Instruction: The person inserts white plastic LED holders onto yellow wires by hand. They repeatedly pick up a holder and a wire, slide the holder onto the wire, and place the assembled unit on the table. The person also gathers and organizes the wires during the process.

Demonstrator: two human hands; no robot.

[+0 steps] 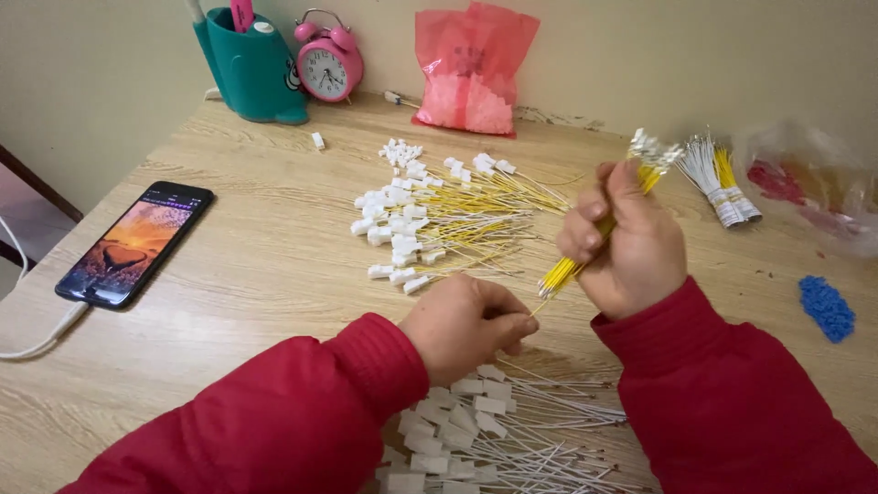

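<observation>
My right hand [626,240] is closed around a bundle of yellow wires [574,265], metal tips pointing up and right. My left hand [465,325] pinches the lower end of one thin wire drawn from that bundle, fingers closed. Under my left hand lies a pile of white wires with white plastic connectors [476,421]. Beyond the hands, a pile of yellow wires fitted with white connectors [439,220] is spread on the wooden table [256,274]. Both sleeves are red.
A phone [135,242] with a lit screen lies at the left, cable attached. At the back stand a teal holder [251,69], a pink alarm clock [327,62] and a pink bag [468,69]. Taped wire bundles [722,178], a clear bag [805,187] and blue pieces [827,306] lie right.
</observation>
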